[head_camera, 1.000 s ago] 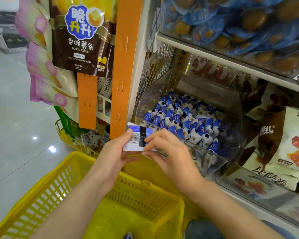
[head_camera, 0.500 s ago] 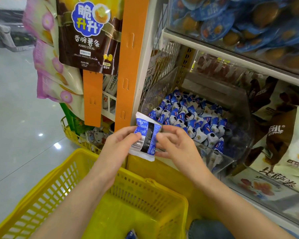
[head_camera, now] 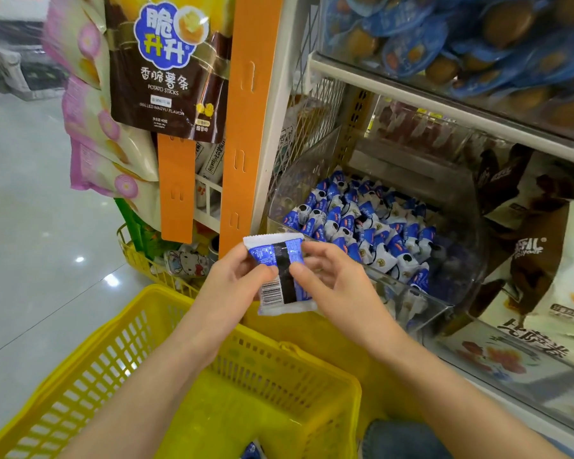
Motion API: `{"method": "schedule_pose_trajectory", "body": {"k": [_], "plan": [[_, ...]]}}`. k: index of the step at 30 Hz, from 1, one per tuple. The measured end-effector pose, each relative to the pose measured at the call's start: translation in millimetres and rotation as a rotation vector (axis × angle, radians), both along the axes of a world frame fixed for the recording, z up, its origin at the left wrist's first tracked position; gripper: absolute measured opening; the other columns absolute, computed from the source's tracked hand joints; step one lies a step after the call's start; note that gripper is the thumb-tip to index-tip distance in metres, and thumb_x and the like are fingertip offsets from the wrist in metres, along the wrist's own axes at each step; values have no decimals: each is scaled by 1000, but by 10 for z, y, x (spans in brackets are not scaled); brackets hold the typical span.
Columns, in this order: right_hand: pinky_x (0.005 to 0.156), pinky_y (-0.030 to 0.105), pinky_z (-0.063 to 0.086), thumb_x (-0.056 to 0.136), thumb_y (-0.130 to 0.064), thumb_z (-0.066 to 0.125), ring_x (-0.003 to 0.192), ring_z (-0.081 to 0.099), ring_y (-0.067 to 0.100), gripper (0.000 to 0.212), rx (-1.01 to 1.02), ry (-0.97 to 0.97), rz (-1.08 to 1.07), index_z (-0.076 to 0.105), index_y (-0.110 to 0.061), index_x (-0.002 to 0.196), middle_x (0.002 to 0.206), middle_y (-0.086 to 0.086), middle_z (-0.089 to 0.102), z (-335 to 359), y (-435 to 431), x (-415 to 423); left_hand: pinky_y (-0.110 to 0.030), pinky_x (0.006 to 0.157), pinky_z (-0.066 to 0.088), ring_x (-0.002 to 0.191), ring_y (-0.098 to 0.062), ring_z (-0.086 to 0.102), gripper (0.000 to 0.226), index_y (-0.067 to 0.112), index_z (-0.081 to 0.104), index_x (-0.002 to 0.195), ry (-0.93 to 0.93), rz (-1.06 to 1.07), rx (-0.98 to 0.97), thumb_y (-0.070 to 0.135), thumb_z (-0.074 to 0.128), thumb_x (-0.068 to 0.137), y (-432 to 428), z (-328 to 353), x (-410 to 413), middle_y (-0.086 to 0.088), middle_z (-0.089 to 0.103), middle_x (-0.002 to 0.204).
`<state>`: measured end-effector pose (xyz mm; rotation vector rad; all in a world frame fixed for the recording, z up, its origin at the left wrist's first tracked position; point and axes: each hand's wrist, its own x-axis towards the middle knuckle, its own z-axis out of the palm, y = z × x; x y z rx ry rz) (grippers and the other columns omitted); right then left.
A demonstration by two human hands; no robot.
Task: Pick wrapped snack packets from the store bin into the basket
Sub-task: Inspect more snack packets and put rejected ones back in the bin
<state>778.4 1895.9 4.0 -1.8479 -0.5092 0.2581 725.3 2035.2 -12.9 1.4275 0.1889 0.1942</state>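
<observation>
Both forearms are showing bare up to the lower edge of the view, with no sleeve on them. The left hand [head_camera: 227, 286] and the right hand [head_camera: 340, 293] are wearing no glove, ring or watch, and the fingernails are looking short and plain. At about five o'clock, a knee [head_camera: 401, 440] in blue denim is showing.

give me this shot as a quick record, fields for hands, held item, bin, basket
left hand: pinching the packet's left edge
right hand: pinching its right edge
held item: blue and white wrapped snack packet, barcode side up, above the basket's far rim
bin: clear plastic shelf bin, holds many matching packets
basket: yellow plastic mesh basket, one blue packet visible at the bottom
</observation>
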Motion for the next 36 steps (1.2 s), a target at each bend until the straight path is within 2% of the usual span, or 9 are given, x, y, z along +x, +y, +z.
{"method": "schedule_pose_trajectory", "body": {"k": [2,4,7,11,17,22,25,29,36], "plan": [[78,25,55,91,-22,54,84,66,7,8,21,80,22,58,-24,98,93,0,69,10,-2,18,-22,74,56,91,-6,68,30,31,63,103,-30,-48,40,6,55,89,18,18,-5,12,72,96],[75,36,56,93,-20,52,84,65,19,11,49,161,26,61,-14,91,95,15,68,14,-6,38,-17,71,53,89,-4,67,31,29,61,103,-77,-18,132,3,58,87,17,17,-5,9,71,95],[57,28,57,92,-17,54,73,64,18,9,113,237,-16,54,-11,85,94,21,62,-19,-2,19,-22,78,51,94,-5,61,35,22,56,111,-135,199,462,5,66,82,23,-25,-3,6,62,106],[60,28,57,91,-20,54,75,67,11,9,130,223,-13,47,-15,90,92,10,61,-119,25,-42,-7,81,41,99,7,51,27,27,59,108,-199,206,758,24,64,82,-18,-79,-46,19,55,102],[60,27,57,91,-22,55,74,68,10,13,60,133,25,43,-15,90,81,-4,63,-149,26,-80,-9,75,47,88,3,59,22,25,64,99,-161,185,730,17,71,79,7,-118,-23,18,60,95],[65,30,58,89,-23,57,81,69,14,16,15,97,11,43,-19,93,99,5,63,-175,17,-111,-15,73,51,85,3,61,19,21,68,102,-188,161,793,14,64,85,9,-114,-53,13,64,94],[71,33,59,87,-23,61,87,68,9,30,28,119,7,42,-22,110,110,0,59,-204,39,-146,-11,73,47,83,4,59,18,20,66,105,-214,181,871,17,58,89,-23,-116,-97,15,61,93],[68,27,58,90,-20,58,84,68,9,22,14,83,61,48,-29,107,103,0,65,-228,74,-163,-9,69,45,76,-2,60,16,17,66,103,-239,223,949,17,57,90,-19,-108,-131,11,65,91],[78,43,56,91,-18,56,86,68,17,24,-40,-18,46,48,-25,113,100,2,66,-219,116,-138,-1,57,42,70,7,62,15,21,70,90,-210,328,747,10,60,88,5,-89,-66,17,64,72]]}}
